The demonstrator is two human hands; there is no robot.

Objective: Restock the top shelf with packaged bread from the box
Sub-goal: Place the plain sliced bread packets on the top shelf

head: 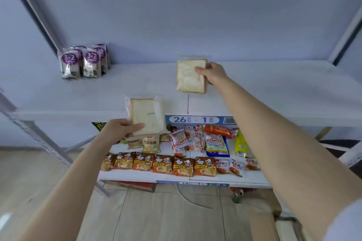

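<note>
White wall (pixel 195 15) behind, white metal rack in front. Landmark: blue shelf label (pixel 195 119) reading "26 - 1" on the front edge of the top shelf (pixel 78 96).

Right hand (pixel 213 73): above and behind the label, over the top shelf. Fingers wrapped round the right edge of a bread pack (pixel 189 78), thumb on the front face, the other fingers hidden behind it. Pack is clear-bagged sliced white bread, upright, face toward the camera, bottom edge down at the shelf surface. Can't tell if it actually touches the board.

Left hand (pixel 122 128): just left of the label, in front of the shelf edge. Fingers pinch the lower-left corner of a second bread pack (pixel 147 116), thumb across the front. Same kind of pack, upright, slightly tilted, held in the air. Its top overlaps the shelf's front edge in view.

Far left of the label, at the back of the top shelf: cluster of purple packs (pixel 84 62) marked "3+2", standing upright, touching each other.

Below the label: lower shelf (pixel 252 179) with a row of orange noodle packs (pixel 162 164) along its front edge. Red-and-white snack packs (pixel 188 141) are piled behind them, and a yellow pack (pixel 241 144) sits right of those.

Wood-look floor (pixel 166 217) under everything.
</note>
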